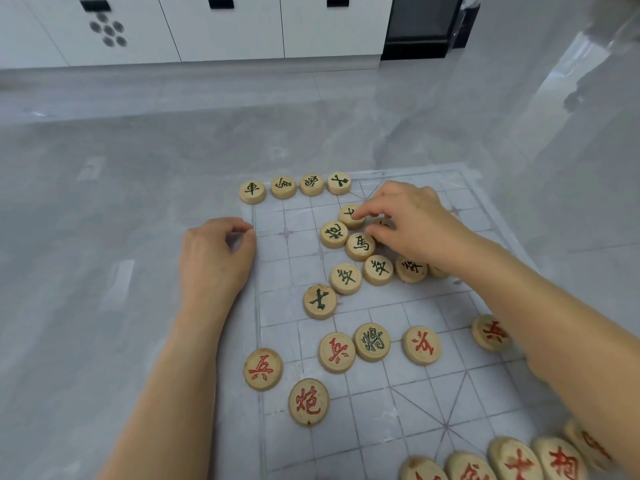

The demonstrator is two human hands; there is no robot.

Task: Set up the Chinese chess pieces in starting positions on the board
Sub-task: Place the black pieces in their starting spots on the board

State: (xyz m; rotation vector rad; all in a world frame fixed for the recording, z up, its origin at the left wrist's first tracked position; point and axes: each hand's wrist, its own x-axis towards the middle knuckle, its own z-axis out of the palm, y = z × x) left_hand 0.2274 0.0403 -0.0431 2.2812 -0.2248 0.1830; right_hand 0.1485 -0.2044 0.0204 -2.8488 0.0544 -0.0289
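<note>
A thin translucent chess board (388, 379) lies on the grey floor. Several wooden discs with dark characters line its far edge, starting with one at the far left corner (252, 191). More dark-lettered discs cluster mid-board, among them a cannon piece (333, 234) and a horse piece (360, 246). My right hand (412, 220) reaches into this cluster, its fingertips pinching a dark piece (350, 216). My left hand (216, 258) rests curled on the board's left edge, holding nothing. Red-lettered discs lie nearer me, such as a red cannon (308, 401).
Several red pieces line the near right edge (516, 460). One red soldier (490, 332) sits beside my right forearm. White cabinets (221, 26) and a dark appliance (422, 26) stand at the far wall. Glossy grey floor surrounds the board.
</note>
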